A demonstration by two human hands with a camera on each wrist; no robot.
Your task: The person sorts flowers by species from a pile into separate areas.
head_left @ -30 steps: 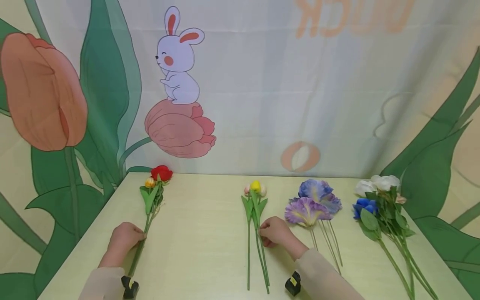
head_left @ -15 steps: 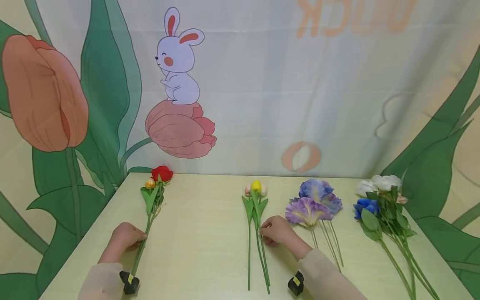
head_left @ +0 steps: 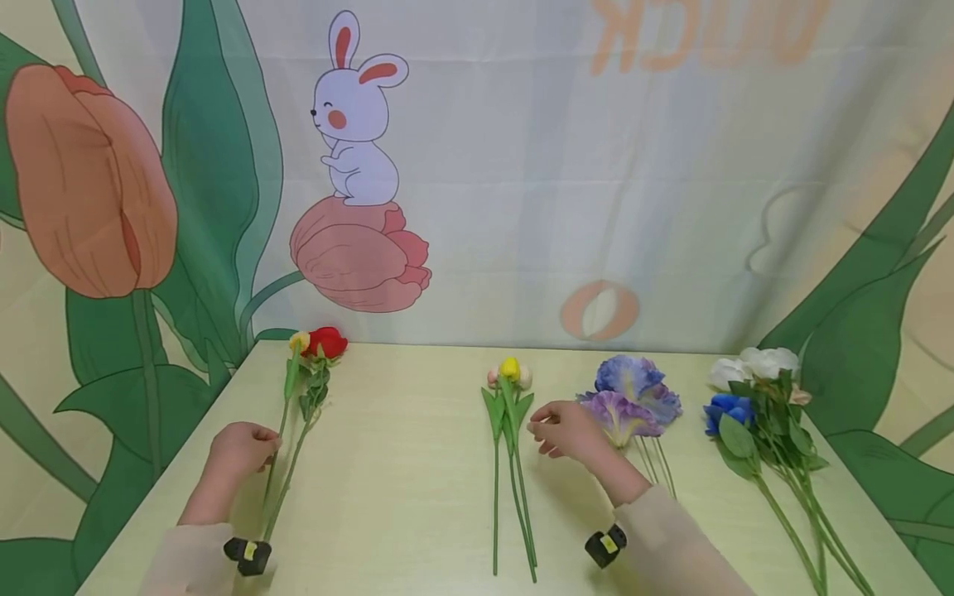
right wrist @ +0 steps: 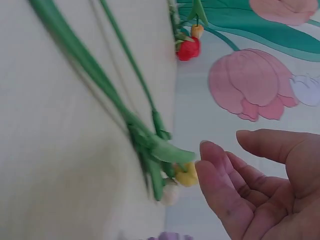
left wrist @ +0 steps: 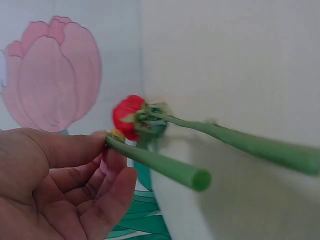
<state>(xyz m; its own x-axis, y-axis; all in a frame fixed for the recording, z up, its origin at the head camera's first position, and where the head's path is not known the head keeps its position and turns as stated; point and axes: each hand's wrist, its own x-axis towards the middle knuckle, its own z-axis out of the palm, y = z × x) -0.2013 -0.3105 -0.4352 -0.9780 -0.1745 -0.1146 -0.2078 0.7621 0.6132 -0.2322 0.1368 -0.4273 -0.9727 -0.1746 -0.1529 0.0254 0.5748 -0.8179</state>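
My left hand [head_left: 240, 451] pinches the green stem of an orange-yellow tulip [head_left: 300, 342] between thumb and fingers. In the left wrist view, that tulip stem [left wrist: 165, 167] points its cut end toward the camera, apart from the red rose's stem [left wrist: 260, 146]. Beside the tulip lies the red rose [head_left: 328, 342] on the table. My right hand [head_left: 572, 432] holds nothing; a gap shows between its thumb and loosely bent fingers in the right wrist view. It hovers just right of several tulips, a yellow one [head_left: 510, 369] on top with pale ones beside it.
Purple-blue ruffled flowers [head_left: 633, 385] on thin stems lie right of the tulips, partly behind the right hand. Farther right is a bunch of white flowers [head_left: 771, 362] with a blue flower [head_left: 729, 411]. A printed curtain [head_left: 492, 165] hangs behind the pale table [head_left: 402, 480].
My right hand has come away from the tulip stems, up and rightward. My left hand has shifted the orange-yellow tulip away from the rose's stem, up and slightly left.
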